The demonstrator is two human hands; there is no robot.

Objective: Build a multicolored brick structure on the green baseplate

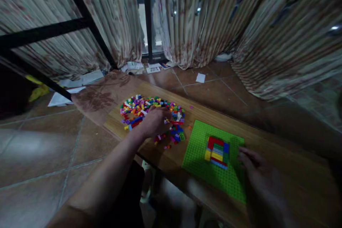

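On a wooden table (267, 139), small, light, rigid bricks (139, 108) are sifted by the left hand (155, 123), grip unclear; the green baseplate (203, 171) is steadied by the flat, unclenched right hand (253, 171).

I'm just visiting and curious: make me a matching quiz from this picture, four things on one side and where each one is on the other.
Things:
1. left hand
2. right hand
3. small brick build
4. white paper scrap

Places:
A. on the tiled floor near the curtains
B. on the green baseplate
C. in the loose brick pile
D. at the baseplate's right edge

Pairs: 1-C, 2-D, 3-B, 4-A
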